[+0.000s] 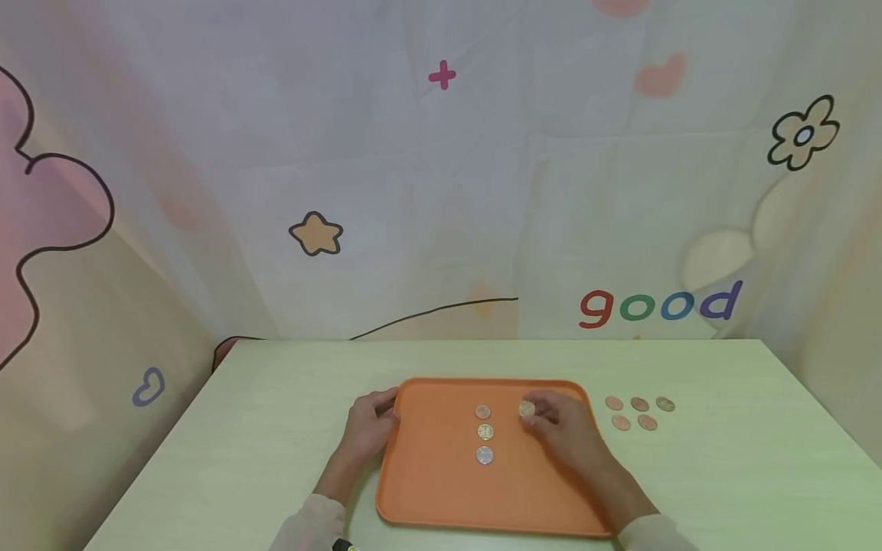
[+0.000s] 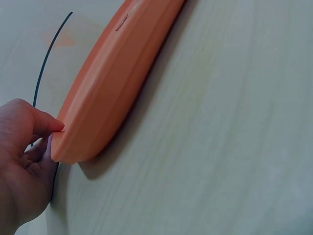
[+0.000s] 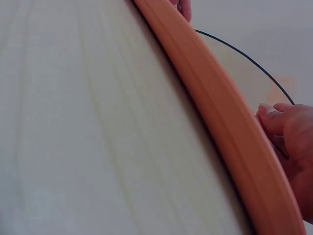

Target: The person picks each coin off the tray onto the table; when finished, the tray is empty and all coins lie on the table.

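An orange tray (image 1: 434,490) lies on the table. My left hand (image 1: 369,422) grips its left edge near the far corner; in the left wrist view the thumb and fingers of the left hand (image 2: 22,156) meet at the tray's rim (image 2: 93,98). Over the tray's right part, my right hand (image 1: 568,428) pinches a gold-coloured coin (image 1: 527,409) between thumb and fingertips. Three coins stand in a column on the tray: a copper coin (image 1: 482,412) at the far end, a gold-coloured coin (image 1: 485,431) in the middle and a silver coin (image 1: 485,455) nearest me.
To the right of the tray, several coins lie in two rows on the pale table (image 1: 730,459), among them a copper coin (image 1: 621,422) and a darker coin (image 1: 665,404). A patterned curtain (image 1: 413,168) hangs behind the table and along its sides.
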`<action>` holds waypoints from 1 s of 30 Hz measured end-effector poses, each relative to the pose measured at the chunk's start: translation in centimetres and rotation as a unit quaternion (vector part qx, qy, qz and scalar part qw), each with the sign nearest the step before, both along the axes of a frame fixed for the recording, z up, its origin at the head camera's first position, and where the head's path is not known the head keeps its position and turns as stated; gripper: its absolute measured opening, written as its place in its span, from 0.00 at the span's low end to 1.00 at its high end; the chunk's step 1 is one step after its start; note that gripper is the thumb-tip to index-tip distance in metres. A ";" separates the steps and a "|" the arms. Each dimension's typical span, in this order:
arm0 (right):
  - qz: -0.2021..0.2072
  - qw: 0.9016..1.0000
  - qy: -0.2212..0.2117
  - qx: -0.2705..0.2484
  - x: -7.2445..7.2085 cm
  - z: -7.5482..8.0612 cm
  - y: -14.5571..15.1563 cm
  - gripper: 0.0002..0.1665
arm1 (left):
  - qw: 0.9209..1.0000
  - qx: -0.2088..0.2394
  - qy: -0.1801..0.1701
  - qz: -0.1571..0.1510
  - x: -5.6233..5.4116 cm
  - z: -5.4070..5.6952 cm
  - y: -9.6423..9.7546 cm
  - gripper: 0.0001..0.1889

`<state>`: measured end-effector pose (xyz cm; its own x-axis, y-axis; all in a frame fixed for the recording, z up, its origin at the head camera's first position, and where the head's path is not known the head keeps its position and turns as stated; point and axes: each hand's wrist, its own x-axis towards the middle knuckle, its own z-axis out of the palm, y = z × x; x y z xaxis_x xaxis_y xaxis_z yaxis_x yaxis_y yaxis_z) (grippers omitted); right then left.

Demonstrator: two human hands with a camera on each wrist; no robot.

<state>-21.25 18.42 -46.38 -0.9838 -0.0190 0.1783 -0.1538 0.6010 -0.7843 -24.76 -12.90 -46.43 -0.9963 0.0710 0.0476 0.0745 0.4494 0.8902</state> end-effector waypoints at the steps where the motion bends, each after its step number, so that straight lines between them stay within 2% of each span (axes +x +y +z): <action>1: 0.000 1.000 0.000 -0.001 0.0 0.1 0.1 0.19 | 1.000 0.000 -0.001 0.000 0.0 0.0 0.0 0.26; 7: -0.011 1.000 0.009 0.003 0.2 0.4 0.8 0.20 | 1.000 0.004 -0.007 -0.001 0.0 0.0 0.0 0.27; 17: -0.032 0.999 -0.011 0.001 1.3 1.8 2.4 0.21 | 1.000 0.005 -0.007 0.000 0.0 0.0 0.0 0.27; 30: -0.035 0.999 0.019 -0.002 2.0 1.4 6.2 0.21 | 1.000 0.006 -0.001 -0.001 0.0 -0.1 0.0 0.27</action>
<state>-19.24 24.58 -45.02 -0.9751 0.0501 0.2160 -0.1416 0.6088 -0.7806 -24.73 -12.89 -46.48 -0.9962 0.0732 0.0467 0.0742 0.4394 0.8952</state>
